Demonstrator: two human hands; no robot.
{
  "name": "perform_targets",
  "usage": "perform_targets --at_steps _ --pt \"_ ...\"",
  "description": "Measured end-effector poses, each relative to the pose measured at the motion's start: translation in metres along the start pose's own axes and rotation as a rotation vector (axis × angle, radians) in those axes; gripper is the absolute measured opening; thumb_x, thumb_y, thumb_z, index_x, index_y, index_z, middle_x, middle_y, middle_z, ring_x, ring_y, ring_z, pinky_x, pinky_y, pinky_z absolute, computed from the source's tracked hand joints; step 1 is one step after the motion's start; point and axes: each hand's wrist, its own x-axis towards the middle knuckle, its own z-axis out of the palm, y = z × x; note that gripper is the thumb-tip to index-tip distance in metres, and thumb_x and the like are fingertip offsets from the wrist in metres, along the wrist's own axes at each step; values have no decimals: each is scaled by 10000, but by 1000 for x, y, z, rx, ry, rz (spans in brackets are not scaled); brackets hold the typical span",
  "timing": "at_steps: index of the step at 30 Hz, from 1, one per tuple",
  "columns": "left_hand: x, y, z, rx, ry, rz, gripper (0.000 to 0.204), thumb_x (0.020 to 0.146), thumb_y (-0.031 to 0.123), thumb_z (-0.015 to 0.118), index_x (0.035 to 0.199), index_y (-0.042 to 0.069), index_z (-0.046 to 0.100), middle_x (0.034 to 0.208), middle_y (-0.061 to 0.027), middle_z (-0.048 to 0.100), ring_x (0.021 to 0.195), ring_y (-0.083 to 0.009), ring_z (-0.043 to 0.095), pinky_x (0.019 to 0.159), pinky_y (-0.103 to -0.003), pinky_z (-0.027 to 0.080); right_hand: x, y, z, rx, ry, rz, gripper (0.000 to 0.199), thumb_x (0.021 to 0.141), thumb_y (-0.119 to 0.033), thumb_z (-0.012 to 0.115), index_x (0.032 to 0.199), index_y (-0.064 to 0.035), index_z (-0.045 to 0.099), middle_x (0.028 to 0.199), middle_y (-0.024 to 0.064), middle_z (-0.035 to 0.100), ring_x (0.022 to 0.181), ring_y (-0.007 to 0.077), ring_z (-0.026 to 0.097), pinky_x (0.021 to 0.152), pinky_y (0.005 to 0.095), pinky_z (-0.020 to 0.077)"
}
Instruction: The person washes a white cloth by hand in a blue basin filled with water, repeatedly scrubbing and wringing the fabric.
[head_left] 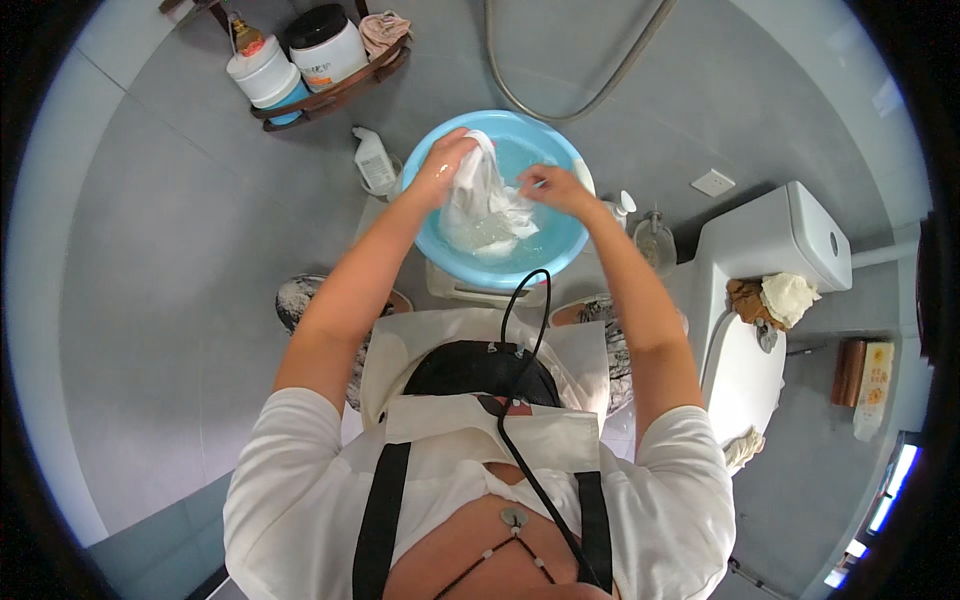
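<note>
Reaching forward from the lower edge, both forearms meet over the blue basin at twelve o'clock; the left hand has its fingers closed on the top of a wet white cloth, which hangs long-axis downward into the water; the right hand pinches its three o'clock edge; open room stays inside the rim; beyond, a bottle and shelf at eleven.

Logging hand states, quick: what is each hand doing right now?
Left hand: closed on the white cloth, lifting it over the blue basin.
Right hand: fingers pinched on the same cloth.
</note>
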Motion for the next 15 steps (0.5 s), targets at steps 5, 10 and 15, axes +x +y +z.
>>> perform_targets --at_steps 5,10,15 --pt "-13 33 25 -6 -111 111 233 811 133 452 976 1 549 976 -80 603 860 -154 565 786 -275 428 19 -13 41 -198 156 22 454 730 -286 625 1123 -85 522 1047 189 564 881 303 569 793 355 446" --pt "-10 46 -7 600 75 222 193 788 124 539 943 28 602 955 -63 610 858 -131 555 768 -239 416 3 -27 -29 135 -22 344 347 822 -219 493 1145 -92 501 956 109 595 761 218 599 653 329 499" --pt "7 39 -13 713 241 681 264 756 211 571 935 16 577 864 -140 611 821 -293 583 745 -338 433 -7 -65 -99 372 152 246 308 822 -128 434 1114 -118 531 943 29 588 795 143 574 699 283 490"
